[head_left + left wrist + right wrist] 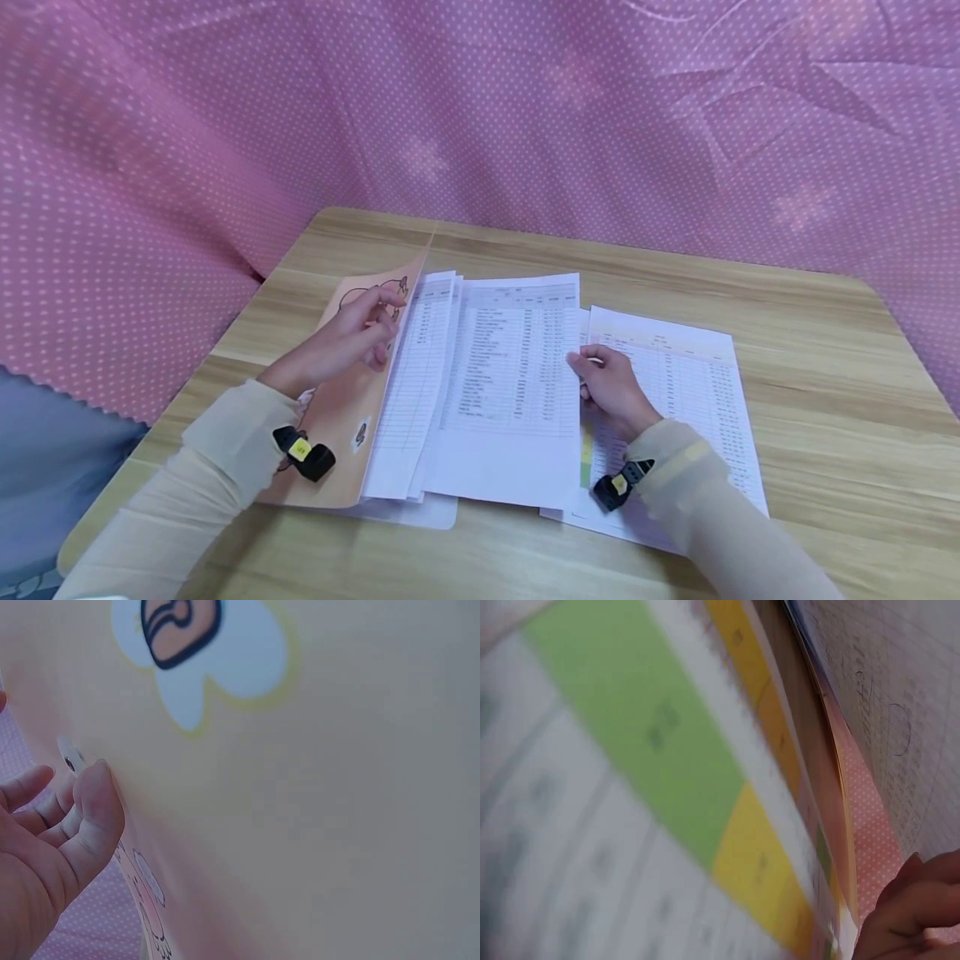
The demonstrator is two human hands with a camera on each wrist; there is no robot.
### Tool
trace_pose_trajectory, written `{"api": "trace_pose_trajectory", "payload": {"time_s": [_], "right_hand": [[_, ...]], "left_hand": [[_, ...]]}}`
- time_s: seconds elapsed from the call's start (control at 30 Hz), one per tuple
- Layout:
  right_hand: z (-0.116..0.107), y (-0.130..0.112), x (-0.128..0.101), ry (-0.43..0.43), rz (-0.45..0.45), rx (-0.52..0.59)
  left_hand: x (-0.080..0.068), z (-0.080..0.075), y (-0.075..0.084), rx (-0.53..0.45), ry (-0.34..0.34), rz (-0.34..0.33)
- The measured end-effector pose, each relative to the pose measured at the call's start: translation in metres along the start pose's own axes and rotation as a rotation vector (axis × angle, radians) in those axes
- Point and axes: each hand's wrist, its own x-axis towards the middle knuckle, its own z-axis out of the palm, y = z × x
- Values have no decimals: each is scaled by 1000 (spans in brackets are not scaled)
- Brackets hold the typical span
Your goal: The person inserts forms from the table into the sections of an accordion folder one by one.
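A peach folder cover (333, 408) with cartoon drawings is raised at the left, and my left hand (352, 333) touches its outer side with loosely bent fingers. In the left wrist view the thumb (99, 802) lies against that cover. Printed sheets (408, 408) lie beside the cover's edge. My right hand (615, 387) pinches the right edge of a printed sheet of paper (502, 458), thumb on its front face. The right wrist view shows the fingers (915, 907) at a sheet's edge, close to papers with green and yellow blocks (637, 712).
More printed sheets (697, 417) lie on the wooden table (825, 417) under and beyond my right hand. A pale flap (420, 512) shows beneath the folder's papers. Pink dotted cloth (487, 125) hangs behind the table and along its left side.
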Motion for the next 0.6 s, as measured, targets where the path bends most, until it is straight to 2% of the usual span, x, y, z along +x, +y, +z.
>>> {"api": "trace_pose_trajectory", "payload": {"time_s": [0.3,0.6], "right_hand": [[14,-2,2,-45,6,15],[8,-3,0,-59,19,-7]], "left_hand": [[-2,-1,0,-11,13,-8],[-2,-2,0,-11,13,-5]]}}
